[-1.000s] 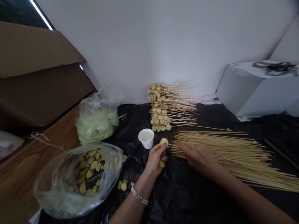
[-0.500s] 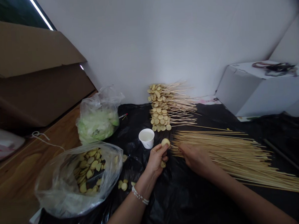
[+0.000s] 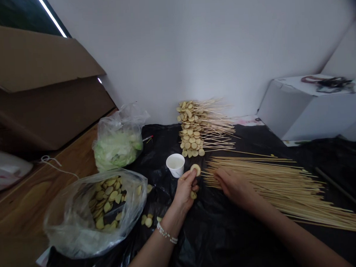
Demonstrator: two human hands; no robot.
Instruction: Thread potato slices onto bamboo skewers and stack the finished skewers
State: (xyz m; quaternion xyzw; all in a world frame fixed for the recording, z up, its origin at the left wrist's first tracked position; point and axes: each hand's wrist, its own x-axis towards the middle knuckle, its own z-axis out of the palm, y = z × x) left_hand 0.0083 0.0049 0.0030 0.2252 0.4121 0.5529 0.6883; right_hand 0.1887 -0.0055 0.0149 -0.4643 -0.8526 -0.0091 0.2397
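My left hand (image 3: 186, 189) pinches a round potato slice (image 3: 195, 170) between thumb and forefinger. More potato slices (image 3: 193, 195) show below, under its curled fingers. My right hand (image 3: 231, 185) is closed over the left end of a spread of bamboo skewers (image 3: 274, 180). A thin skewer tip seems to point from its fingers toward the slice, though the grip itself is partly hidden. Beyond both hands lies a stack of threaded potato skewers (image 3: 192, 133), with slices at the left and bare sticks at the right.
Left of my hands lies an open clear bag (image 3: 67, 236) of potato slices, with loose slices (image 3: 147, 220) beside it. A white paper cup (image 3: 175, 165) stands near my left hand. Behind are a bag of cut greens (image 3: 118, 148), a cardboard box (image 3: 47, 111) and a white box (image 3: 301, 108).
The slice in my left hand has tilted and moved slightly down and left. My right hand has shifted a little to the right. The whole view has shifted slightly.
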